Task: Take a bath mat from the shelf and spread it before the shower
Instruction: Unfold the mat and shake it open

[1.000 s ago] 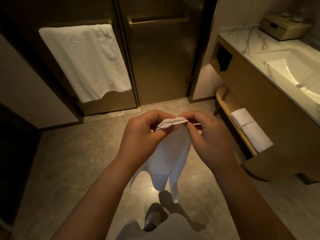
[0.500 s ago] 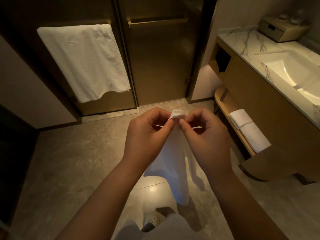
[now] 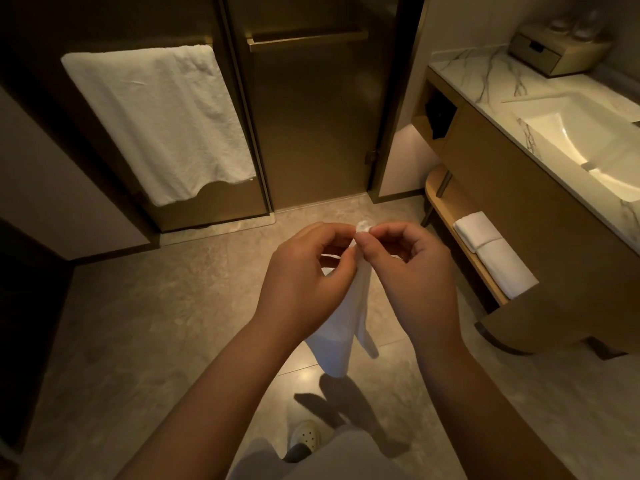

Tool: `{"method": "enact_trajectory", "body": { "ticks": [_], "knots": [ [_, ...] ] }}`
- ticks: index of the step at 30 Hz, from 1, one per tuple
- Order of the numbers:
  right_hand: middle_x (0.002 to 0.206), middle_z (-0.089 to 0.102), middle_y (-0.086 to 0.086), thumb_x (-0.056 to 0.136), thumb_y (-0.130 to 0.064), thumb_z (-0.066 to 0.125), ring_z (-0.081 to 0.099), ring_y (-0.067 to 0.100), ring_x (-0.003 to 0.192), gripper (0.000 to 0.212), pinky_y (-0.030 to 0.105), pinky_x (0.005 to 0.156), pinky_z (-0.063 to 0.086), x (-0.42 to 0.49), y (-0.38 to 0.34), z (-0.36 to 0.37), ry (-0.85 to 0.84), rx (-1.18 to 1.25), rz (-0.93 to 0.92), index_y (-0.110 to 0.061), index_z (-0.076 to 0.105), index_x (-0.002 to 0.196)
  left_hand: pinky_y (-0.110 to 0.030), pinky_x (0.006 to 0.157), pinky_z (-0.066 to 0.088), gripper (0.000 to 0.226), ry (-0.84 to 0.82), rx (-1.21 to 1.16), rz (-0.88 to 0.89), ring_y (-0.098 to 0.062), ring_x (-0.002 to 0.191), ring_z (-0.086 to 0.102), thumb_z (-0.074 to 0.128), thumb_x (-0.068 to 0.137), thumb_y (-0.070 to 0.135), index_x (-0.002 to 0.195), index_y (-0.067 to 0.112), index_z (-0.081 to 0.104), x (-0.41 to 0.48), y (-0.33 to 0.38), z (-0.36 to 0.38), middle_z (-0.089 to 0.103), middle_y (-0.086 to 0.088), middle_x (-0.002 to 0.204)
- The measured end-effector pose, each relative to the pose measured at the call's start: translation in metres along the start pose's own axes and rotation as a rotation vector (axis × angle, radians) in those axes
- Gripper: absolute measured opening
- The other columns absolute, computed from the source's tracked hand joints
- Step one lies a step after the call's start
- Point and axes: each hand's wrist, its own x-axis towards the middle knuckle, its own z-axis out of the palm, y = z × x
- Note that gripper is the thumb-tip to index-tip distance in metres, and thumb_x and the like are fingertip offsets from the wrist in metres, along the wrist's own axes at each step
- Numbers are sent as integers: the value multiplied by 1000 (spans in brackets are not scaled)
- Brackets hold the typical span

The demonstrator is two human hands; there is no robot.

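Both hands, left [image 3: 304, 282] and right [image 3: 412, 282], pinch the mat [image 3: 341, 327] at its top edge, side by side, likely seeking corners to open it; it hangs bunched above the floor [image 3: 156, 323], near the shower door [image 3: 311, 126].

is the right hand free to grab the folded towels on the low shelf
Probably not yet: the right hand pinches the bath mat alongside the left hand. Nothing blocks the way to the folded towels on the shelf, but it must let go first.
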Motion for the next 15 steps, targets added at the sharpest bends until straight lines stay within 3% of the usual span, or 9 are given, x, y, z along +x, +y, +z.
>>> {"method": "enact_trajectory", "body": {
  "ticks": [3,10,15],
  "knots": [
    [80,67,-16,85,-28,65,61,-4,80,6,5,63,46,0,3,2,1,-26,6,-26,68,89,-7,71,46,27,-5,-31,-46,3,91,57,47,86,24,104,25,67,-1,-2,-1,62,18,90],
    [80,66,-18,87,-30,62,62,-3,82,8,8,65,49,-3,8,7,-36,-107,-21,-27,68,91,-17,67,52,11,39,-65,-129,1,78,61,58,86,39,90,32,65,1,-9,-2,65,17,80],
    [81,67,-16,84,-29,67,63,-4,81,11,7,64,48,-4,12,8,-106,-77,13,-26,68,94,-14,60,47,6,31,-102,-226,2,70,59,60,88,32,86,27,63,4,-16,3,63,12,75]
  ]
}}
